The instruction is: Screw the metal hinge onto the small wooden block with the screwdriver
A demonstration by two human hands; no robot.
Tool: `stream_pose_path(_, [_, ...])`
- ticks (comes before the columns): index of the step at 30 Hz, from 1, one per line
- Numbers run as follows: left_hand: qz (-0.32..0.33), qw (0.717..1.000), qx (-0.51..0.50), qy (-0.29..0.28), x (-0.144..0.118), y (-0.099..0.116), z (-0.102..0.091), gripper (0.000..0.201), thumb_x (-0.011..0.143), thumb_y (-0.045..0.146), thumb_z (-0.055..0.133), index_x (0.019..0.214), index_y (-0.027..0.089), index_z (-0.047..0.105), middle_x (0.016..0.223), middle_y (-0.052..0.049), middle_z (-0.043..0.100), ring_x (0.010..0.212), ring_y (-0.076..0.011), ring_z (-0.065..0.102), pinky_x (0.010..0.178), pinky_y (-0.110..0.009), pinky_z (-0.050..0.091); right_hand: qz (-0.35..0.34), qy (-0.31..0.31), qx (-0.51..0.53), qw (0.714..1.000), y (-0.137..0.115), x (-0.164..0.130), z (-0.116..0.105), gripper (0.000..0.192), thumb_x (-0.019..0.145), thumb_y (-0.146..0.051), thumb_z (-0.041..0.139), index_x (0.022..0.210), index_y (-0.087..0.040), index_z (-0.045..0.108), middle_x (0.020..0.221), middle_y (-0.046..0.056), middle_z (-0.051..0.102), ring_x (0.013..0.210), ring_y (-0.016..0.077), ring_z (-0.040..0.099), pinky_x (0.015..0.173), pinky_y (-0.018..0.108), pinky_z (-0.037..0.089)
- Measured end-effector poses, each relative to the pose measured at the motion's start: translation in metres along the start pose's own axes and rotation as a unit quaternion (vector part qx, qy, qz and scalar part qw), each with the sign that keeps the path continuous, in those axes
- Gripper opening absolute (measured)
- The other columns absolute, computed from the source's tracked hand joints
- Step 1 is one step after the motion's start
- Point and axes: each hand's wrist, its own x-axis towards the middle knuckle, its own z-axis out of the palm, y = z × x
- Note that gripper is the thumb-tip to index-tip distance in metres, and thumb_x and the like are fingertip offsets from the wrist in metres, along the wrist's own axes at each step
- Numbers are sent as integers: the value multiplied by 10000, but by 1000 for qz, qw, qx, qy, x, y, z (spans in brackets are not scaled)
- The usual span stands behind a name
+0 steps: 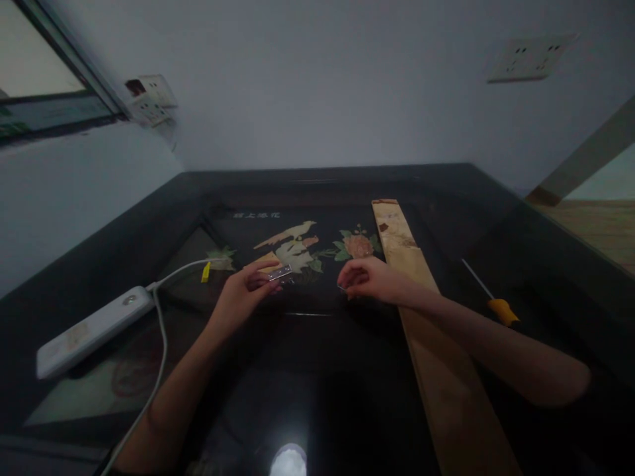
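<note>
My left hand (248,285) is closed on a small silver metal hinge (280,272), a rectangular piece with holes, pinched between thumb and fingers above the dark table. A tan patch that looks like wood (264,260) shows just behind those fingers. To the right, my right hand (361,277) is closed in a pinch, apart from the left. A tiny shiny bit shows at its fingertips, too small to name. Beneath my right forearm runs a long wooden board (404,244). A screwdriver (503,311) with a yellow handle lies right of that board.
A long white power unit (94,330) with a white cable (163,324) lies at the left of the dark glossy table (307,396). Near the cable is a small yellow tag (205,272). Wall sockets (530,58) are on the wall behind the table.
</note>
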Motion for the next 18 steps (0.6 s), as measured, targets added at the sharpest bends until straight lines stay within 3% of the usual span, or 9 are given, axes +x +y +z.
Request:
stream_pose_path(4, [-15,999,-34,5,0,-2,0,372,707,320,718,1031,147,662,808,-54,733,721,-194,703,754,-329,568,25,-14,-32,999,-9,51,18,241,685,-5,599,886,-136,583,641,-28,602,548,86,610,519,202,488])
stream_pose_path(8, [-32,995,-87,26,2,-2,-3,277,695,313,717,906,140,671,789,-55,727,693,-184,689,735,-332,568,30,-13,-57,998,-18,87,40,285,678,41,537,908,-120,587,595,-34,589,485,80,581,510,210,509])
stream_pose_path(15, [-65,981,-181,39,5,-5,-6,284,652,286,720,875,116,683,875,-78,728,770,-184,688,812,-353,553,28,6,-111,993,-30,105,60,281,656,41,558,877,-127,601,617,-28,593,443,70,557,442,186,481])
stream_pose_path(18, [-71,987,-136,42,6,-7,-10,301,674,344,682,862,109,688,840,-82,725,752,-196,685,787,-358,549,28,3,-126,992,-31,107,60,244,689,17,561,882,-125,607,628,-17,600,453,74,560,445,188,485])
